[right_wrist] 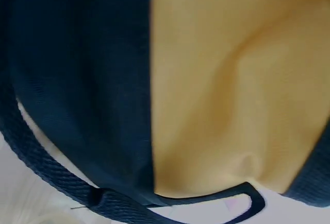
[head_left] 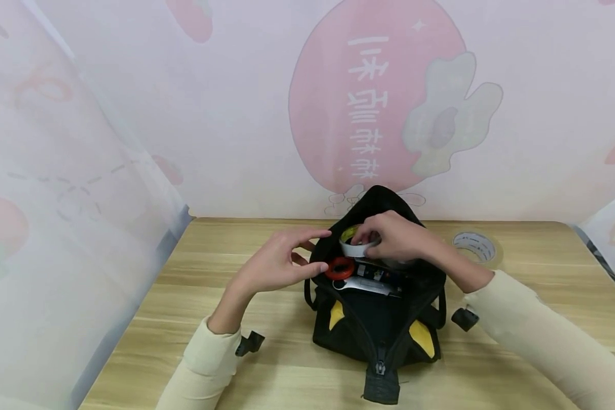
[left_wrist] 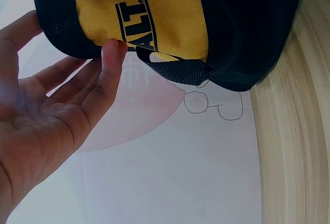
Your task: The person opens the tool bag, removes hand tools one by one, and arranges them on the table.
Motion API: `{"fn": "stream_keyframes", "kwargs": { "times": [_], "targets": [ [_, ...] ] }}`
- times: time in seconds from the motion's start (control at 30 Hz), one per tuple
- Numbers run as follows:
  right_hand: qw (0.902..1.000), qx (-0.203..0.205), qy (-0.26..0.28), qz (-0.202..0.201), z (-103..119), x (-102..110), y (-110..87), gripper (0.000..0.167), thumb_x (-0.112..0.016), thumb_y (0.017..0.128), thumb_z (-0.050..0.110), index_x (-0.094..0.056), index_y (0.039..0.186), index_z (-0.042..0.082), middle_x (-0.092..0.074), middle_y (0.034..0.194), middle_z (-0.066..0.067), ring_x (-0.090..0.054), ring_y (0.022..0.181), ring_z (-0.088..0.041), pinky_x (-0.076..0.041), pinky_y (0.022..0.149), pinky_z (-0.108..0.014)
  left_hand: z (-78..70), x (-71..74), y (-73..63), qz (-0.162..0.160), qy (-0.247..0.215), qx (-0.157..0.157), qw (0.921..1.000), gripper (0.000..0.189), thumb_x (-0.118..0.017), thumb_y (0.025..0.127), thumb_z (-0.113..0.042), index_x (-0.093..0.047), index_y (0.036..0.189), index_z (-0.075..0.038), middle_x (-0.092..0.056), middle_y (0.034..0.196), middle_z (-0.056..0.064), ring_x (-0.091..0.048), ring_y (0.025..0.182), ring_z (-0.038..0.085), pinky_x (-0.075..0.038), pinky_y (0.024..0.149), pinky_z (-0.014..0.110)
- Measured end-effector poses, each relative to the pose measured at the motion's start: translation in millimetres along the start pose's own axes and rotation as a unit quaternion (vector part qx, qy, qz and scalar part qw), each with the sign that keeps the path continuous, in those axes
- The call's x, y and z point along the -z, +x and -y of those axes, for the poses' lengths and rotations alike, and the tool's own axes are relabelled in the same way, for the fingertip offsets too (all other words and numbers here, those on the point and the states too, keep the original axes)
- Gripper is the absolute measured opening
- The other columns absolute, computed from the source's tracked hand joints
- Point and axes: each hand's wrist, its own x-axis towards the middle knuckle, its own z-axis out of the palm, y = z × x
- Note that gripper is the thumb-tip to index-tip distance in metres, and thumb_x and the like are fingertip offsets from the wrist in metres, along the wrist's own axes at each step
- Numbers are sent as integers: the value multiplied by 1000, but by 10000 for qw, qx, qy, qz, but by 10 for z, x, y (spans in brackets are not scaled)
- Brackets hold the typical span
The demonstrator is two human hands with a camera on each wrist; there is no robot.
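A black and yellow tool bag (head_left: 379, 336) stands on the table with its zipped top spread wide. My right hand (head_left: 394, 236) reaches into its mouth and pinches a white-sided roll of tape (head_left: 356, 250) with yellow inside its ring. At the left rim, my left hand (head_left: 282, 259) touches the bag with spread, fairly straight fingers; the left wrist view shows them against the yellow side panel (left_wrist: 175, 23). Inside the bag lie a red ring-shaped roll (head_left: 340, 275), a silver wrench (head_left: 369, 286) and a dark printed item (head_left: 374, 272). Only the bag's side fills the right wrist view.
A roll of clear tape (head_left: 475, 245) lies flat on the wooden table (head_left: 266, 364), right of the bag and behind my right forearm. A pale printed curtain (head_left: 236, 114) hangs along the back and left. Strap loops (head_left: 442, 307) stick out from the bag's sides.
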Motion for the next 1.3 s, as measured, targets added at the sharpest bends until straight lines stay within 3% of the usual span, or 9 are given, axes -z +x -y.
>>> {"fn": "stream_keyframes", "kwargs": {
  "times": [0.37, 0.6, 0.73, 0.9, 1.1, 1.3],
  "targets": [
    [9982, 25, 237, -543, 215, 350, -279, 25, -75, 95, 4, -83, 117, 13, -76, 108, -2, -75, 98, -19, -67, 85, -38, 10, 6, -8, -31, -2, -5, 10000, 60, -80, 97, -23, -61, 152, -12, -65, 152, 8, -74, 116, 26, -67, 86, 30],
    [9952, -30, 200, -959, 270, 526, -463, 26, -77, 95, 4, -83, 117, 18, -77, 107, 4, -71, 86, -7, -65, 79, -28, 3, 17, -7, -34, 49, -22, 10000, 60, -80, 97, -23, -60, 153, -12, -64, 153, 8, -74, 116, 25, -67, 86, 29],
    [9917, -123, 269, -1254, 281, 580, -574, 25, -78, 95, 5, -83, 117, 16, -79, 109, 3, -70, 82, -7, -63, 75, -24, 6, 17, -6, -35, 43, -14, 10000, 60, -80, 97, -23, -60, 153, -11, -64, 153, 7, -74, 117, 25, -67, 86, 28],
    [9840, -282, 435, -1706, 230, 630, -734, 25, -82, 93, 5, -83, 116, 14, -78, 106, 1, -70, 82, -6, -62, 75, -20, 6, 16, -2, -23, 7, -12, 10000, 60, -80, 97, -23, -61, 152, -11, -64, 153, 7, -75, 116, 25, -67, 86, 29],
    [9709, -229, 174, -2379, 119, 670, -933, 30, -84, 90, 2, -83, 117, 16, -74, 102, 4, -63, 88, -1, -58, 78, -10, 9, 21, 2, -2, 27, -7, 10000, 60, -80, 97, -24, -61, 153, -12, -64, 154, 7, -75, 116, 25, -67, 86, 32],
    [9557, -310, 499, -2885, 10, 655, -1120, 35, -83, 88, -6, -83, 117, 14, -73, 99, 11, -64, 89, 1, -55, 79, -6, 17, 32, -6, -15, 17, 11, 10000, 60, -80, 98, -24, -60, 153, -12, -63, 154, 7, -75, 116, 25, -68, 86, 33]
  ]
}}
